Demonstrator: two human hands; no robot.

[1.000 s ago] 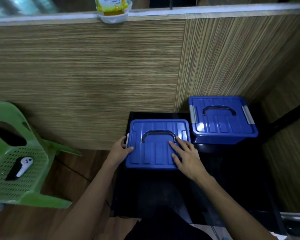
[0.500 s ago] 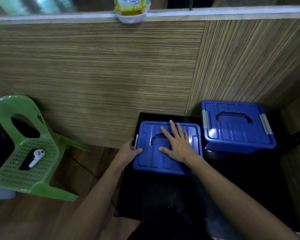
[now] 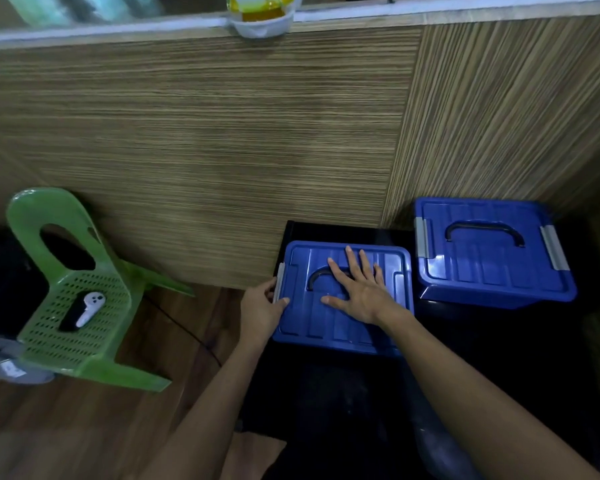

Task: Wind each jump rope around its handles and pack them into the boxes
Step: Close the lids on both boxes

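Two blue lidded boxes stand on a black surface (image 3: 499,358) against the wood-grain wall. The nearer box (image 3: 312,327) has its lid on; my right hand (image 3: 359,289) lies flat on the lid with straight, spread fingers, covering part of the dark carry handle. My left hand (image 3: 260,306) is at the box's left edge, thumb on the lid and fingers curled round the grey side latch. The farther box (image 3: 492,258) sits to the right, lid on, both grey latches down. No jump rope is in view.
A green plastic chair (image 3: 73,292) stands on the wooden floor at the left, with a white-and-black controller (image 3: 84,310) on its seat. A dark cable runs across the floor. A white bowl holding a yellow pouch (image 3: 262,15) sits on the ledge above.
My right hand slid from the lid's right side to its middle and now lies flat over the handle. My left hand stayed at the left latch. The view shifted leftwards.
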